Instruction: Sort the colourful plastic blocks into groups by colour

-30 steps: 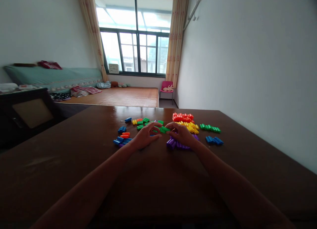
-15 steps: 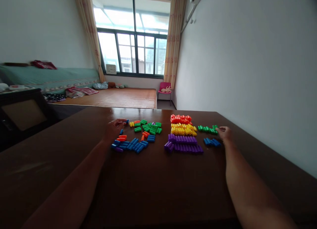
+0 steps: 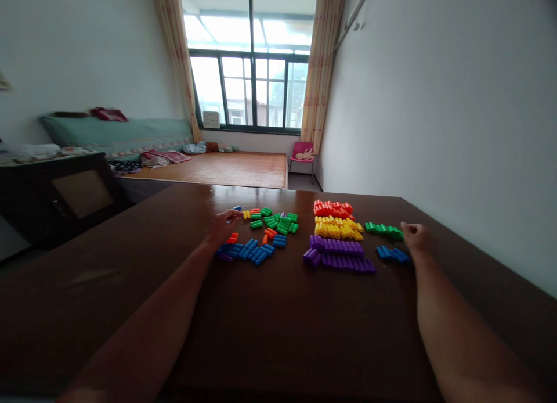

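Observation:
My left hand (image 3: 225, 224) reaches over the far left side of the loose pieces with its fingers stretched out. Close by its fingertips lie a blue plastic piece (image 3: 236, 208) and small yellow pieces (image 3: 246, 215). My right hand (image 3: 416, 238) has its fingers closed at the right end of a row of green plastic pieces (image 3: 383, 230), on the end piece, which they partly hide. A short row of blue pieces (image 3: 393, 254) lies just nearer to me, beside my right wrist. Loose green pieces (image 3: 284, 224) and blue pieces (image 3: 250, 249) lie to the right of my left hand.
Lined-up rows of red-orange (image 3: 333, 208), yellow (image 3: 337, 227) and purple pieces (image 3: 342, 246) lie mid-right on the brown table (image 3: 296, 321). A dark cabinet (image 3: 82, 188) stands left. Beyond are a bed (image 3: 243, 165) and a pink chair (image 3: 300, 148).
The view has turned slightly left, so everything sits further right. A green piece that stuck up at the right end of the green row now lies level with it, by my right fingers.

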Tool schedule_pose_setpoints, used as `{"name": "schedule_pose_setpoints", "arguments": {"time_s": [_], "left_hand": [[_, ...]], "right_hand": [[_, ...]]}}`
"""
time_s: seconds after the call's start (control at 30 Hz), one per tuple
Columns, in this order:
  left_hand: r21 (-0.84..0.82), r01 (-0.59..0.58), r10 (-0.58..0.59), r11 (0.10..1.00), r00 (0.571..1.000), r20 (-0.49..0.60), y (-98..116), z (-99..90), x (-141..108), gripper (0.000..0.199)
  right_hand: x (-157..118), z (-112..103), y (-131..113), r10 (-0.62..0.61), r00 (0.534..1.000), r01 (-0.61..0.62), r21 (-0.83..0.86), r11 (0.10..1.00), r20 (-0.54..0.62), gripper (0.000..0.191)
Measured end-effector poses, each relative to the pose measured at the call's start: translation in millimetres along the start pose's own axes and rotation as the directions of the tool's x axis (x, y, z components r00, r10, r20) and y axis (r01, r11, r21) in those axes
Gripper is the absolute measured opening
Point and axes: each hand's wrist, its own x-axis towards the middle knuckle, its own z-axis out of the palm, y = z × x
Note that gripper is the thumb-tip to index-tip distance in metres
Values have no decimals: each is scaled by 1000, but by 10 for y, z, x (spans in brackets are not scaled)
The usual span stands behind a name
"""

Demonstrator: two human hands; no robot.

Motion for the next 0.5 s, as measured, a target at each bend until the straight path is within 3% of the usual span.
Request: {"name": "schedule_pose_setpoints", "arguments": {"time_s": [0.2, 0.37, 0.43, 0.5], "left_hand": [[106, -90, 74, 990, 986, 148, 94, 225, 11, 29], [273, -268, 151, 924, 911, 383, 271, 541, 74, 32], [321, -286, 124, 903, 888, 443, 352, 675, 125, 34], [372, -227, 32, 900, 886, 463, 416, 802, 203, 34]], "right_hand": [[-43, -77, -165, -36, 995, 43, 82, 996, -88, 33], [-181, -94, -401, -126, 989, 136, 154, 979, -74, 32], [-225, -97, -475, -153, 985, 164, 171, 972, -75, 33], [-251, -101, -524, -203, 975, 216, 179, 960, -87, 34]]}}
